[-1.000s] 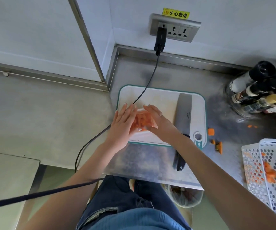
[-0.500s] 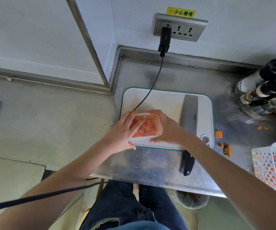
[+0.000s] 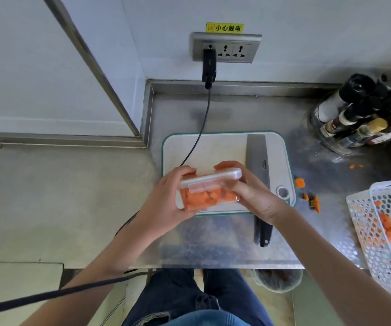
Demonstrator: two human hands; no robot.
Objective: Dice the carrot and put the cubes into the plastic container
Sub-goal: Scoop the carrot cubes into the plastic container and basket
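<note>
Above steel counter (image 3: 213, 243), both hands' fingers (image 3: 231, 185) clamp lidded plastic container (image 3: 209, 191) of carrot cubes (image 3: 204, 200).

Both forearms reach forward; the left hand (image 3: 166, 198) and right hand (image 3: 248, 189) curl inward, facing each other, gripping.

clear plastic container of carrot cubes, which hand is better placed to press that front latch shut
Right hand: its thumb already lies beside the front latch of the clear plastic container, while the left hand cradles the end.
</note>
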